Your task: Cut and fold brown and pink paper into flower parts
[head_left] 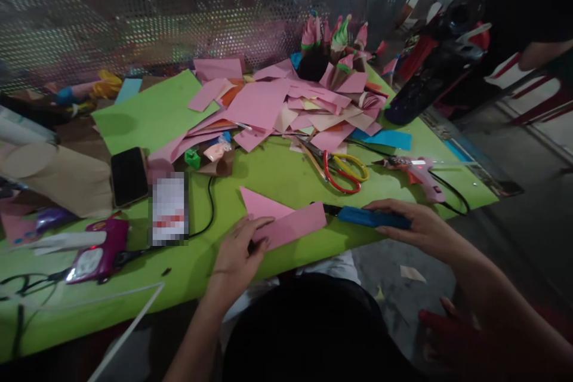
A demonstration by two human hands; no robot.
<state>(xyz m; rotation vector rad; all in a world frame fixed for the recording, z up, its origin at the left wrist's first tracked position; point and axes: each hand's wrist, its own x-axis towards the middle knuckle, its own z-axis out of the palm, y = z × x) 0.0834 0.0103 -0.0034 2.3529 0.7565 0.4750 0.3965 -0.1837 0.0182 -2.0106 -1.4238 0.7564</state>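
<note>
A piece of pink paper (293, 227) lies at the near edge of the green table, with a strip across its front and a pointed corner behind. My left hand (244, 250) grips its left end, thumb in front and fingers on top. To the right, my right hand (416, 224) is closed around a blue utility knife (369, 217). The knife's dark tip end points left, close to the paper's right end. Beyond the knife lie scissors (342, 172) with one red and one yellow handle.
A pink glue gun (416, 173) with a cord rests at the right. Pink paper scraps (259, 104) pile up at the back, below paper cones (340, 36). A phone (129, 176) and a magenta device (101, 250) lie left. A person's arm (544, 54) shows far right.
</note>
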